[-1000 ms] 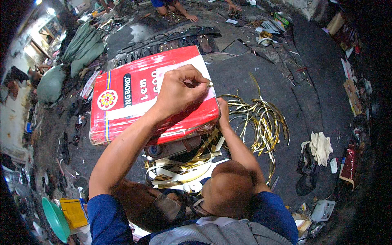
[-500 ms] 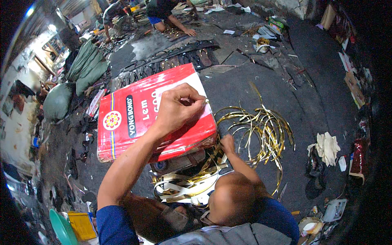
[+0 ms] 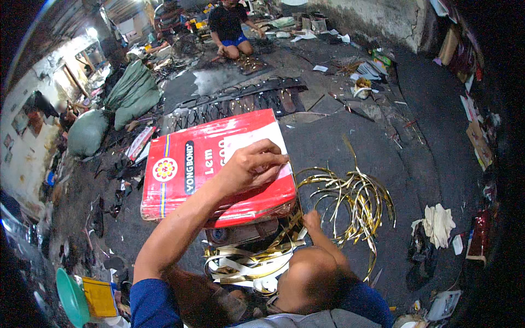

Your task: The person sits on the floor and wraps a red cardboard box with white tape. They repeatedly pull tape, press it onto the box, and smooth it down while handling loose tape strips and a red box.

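Note:
A large red rectangular container (image 3: pixel 240 131) with a white panel and a flower emblem lies in front of me. Across its top reaches my left hand (image 3: pixel 254 167), fingertips pinched together at the right edge by the white panel. Whatever they grip is too small to make out. My right hand (image 3: pixel 313 220) is curled closed beside the container's lower right corner, near a bunch of loose, curling gold strips (image 3: pixel 358 205). Its fingers are partly hidden, so what they hold does not show. More white and gold strips (image 3: pixel 235 265) are heaped below the container, close to my legs.
Rows of dark sandal-like pieces (image 3: pixel 235 101) lie beyond the container. Farther back kneels a person (image 3: pixel 232 27) in dark top and blue shorts. Stuffed green sacks (image 3: pixel 87 134) stand at left. A green basin (image 3: pixel 71 295) is at lower left, and pale cloth (image 3: pixel 437 224) lies at right.
The view has tilted up, so the container and strips sit lower and more of the kneeling person shows. My left hand's fingers look flatter at the container's edge.

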`<state>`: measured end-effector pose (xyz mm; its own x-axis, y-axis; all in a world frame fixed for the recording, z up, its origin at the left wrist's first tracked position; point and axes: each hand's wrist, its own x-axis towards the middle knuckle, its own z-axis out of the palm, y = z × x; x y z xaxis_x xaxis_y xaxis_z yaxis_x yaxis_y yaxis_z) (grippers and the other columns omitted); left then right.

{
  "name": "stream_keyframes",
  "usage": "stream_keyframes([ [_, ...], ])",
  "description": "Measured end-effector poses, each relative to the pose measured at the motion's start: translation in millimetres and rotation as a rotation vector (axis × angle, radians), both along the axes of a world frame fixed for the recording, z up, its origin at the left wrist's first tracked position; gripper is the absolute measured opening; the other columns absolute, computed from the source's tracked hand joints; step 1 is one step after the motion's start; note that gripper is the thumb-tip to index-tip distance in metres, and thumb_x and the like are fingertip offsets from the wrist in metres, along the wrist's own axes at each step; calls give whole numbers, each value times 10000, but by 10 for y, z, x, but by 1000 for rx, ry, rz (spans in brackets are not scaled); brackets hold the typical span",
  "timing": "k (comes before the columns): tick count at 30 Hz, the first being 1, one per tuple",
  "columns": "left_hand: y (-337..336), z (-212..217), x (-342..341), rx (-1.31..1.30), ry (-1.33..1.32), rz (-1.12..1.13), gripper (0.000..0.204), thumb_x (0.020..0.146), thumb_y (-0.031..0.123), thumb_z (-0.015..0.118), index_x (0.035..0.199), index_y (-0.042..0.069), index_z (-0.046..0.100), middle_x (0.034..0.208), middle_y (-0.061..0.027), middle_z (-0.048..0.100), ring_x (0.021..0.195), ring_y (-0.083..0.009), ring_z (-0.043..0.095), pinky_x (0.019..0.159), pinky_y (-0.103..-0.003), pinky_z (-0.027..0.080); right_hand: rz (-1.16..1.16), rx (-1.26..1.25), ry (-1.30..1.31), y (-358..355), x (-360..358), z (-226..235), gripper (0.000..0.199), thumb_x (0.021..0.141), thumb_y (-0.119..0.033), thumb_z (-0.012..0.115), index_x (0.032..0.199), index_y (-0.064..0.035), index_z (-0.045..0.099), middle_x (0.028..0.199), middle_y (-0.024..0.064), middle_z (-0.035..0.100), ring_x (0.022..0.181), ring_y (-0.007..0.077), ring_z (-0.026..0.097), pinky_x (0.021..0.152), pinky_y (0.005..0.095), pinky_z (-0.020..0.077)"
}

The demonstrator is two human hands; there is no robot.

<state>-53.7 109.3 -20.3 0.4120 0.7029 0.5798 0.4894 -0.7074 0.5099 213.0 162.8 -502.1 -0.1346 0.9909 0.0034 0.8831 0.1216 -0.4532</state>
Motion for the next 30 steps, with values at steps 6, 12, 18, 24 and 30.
stream_keyframes([
  [6,35,-144,-139,-6,17,-53,253,902,-53,709,1136,28,761,1019,-96,676,824,-187,680,644,-279,553,-40,-158,-8,-82,-15,316,303,867,-204,637,942,60,763,989,301,721,964,460,719,861,517,590],
  [12,58,-63,-61,161,60,-81,287,870,-18,751,1150,43,755,1017,-119,686,877,-278,700,741,-369,585,7,-69,-165,28,181,350,306,848,-191,642,902,90,749,990,346,717,949,490,719,847,549,580],
  [18,58,-111,-163,219,56,-88,283,843,6,748,1123,45,736,1023,-140,673,927,-326,683,792,-408,579,40,-113,-189,-20,266,536,280,870,-222,659,897,34,772,933,264,739,893,436,726,812,527,590],
  [24,142,-97,-24,273,47,-117,302,844,-4,754,1142,40,732,1015,-143,684,900,-328,690,761,-406,590,-2,47,-269,74,568,177,250,884,-258,654,851,-70,815,774,120,738,709,337,727,691,503,593],
  [30,16,-238,-182,296,150,35,231,844,7,750,1072,36,726,995,-135,693,868,-324,700,744,-416,603,-112,-161,-42,-33,143,360,362,864,-252,658,959,92,716,1066,363,704,1028,499,701,921,546,567],
])
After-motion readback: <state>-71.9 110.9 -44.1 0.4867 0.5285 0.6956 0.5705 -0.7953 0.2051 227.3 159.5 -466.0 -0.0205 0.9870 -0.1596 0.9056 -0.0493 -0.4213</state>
